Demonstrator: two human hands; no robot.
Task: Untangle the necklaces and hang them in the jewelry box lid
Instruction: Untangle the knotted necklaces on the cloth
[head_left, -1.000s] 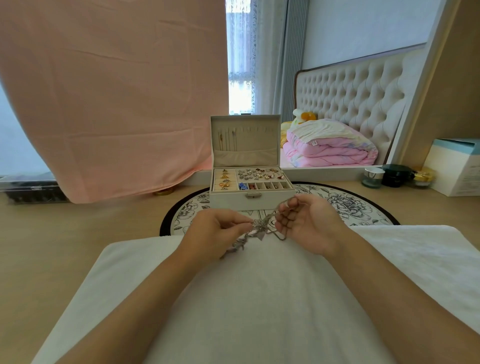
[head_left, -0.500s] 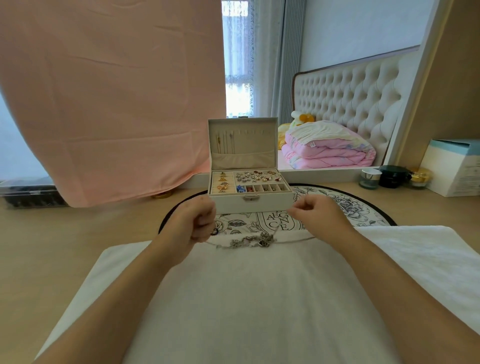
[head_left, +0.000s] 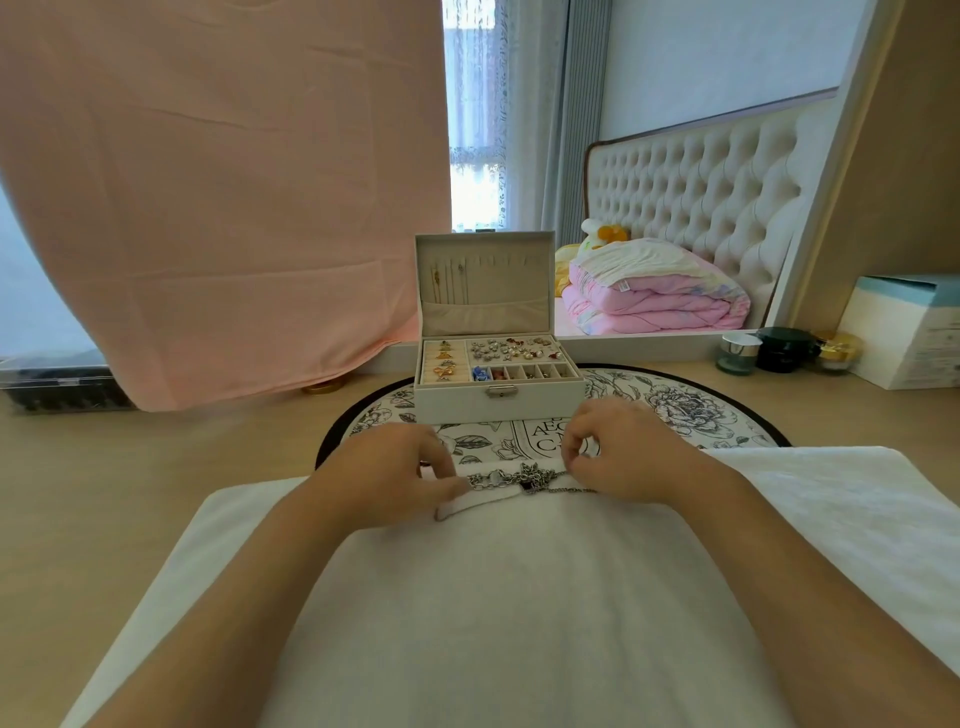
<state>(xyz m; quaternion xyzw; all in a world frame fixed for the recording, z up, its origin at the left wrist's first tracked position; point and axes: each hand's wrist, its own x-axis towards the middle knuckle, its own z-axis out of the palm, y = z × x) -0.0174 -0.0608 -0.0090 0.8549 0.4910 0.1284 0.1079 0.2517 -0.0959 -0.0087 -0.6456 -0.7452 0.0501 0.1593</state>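
A knot of silver necklaces (head_left: 522, 478) lies on the far edge of the white towel (head_left: 519, 597). My left hand (head_left: 387, 475) rests at the tangle's left end, fingertips pinching a chain. My right hand (head_left: 621, 457) sits at the right end with curled fingers pinching a chain. Beyond them stands the white jewelry box (head_left: 496, 400), its lid (head_left: 485, 283) upright and open, with a few thin chains hanging at the lid's left side. Rings and earrings fill the box tray.
A round floral mat (head_left: 691, 410) lies under the box. Cosmetic jars (head_left: 784, 351) and a white-blue carton (head_left: 909, 332) stand at the right. A pink cloth (head_left: 208, 182) hangs at the left above a clear plastic case (head_left: 52, 384). A mirror behind shows a bed.
The hands held the tangle together in the air, then pulled apart with the necklaces dropped on the towel edge. Now both hands have come back down onto the tangle's two ends.
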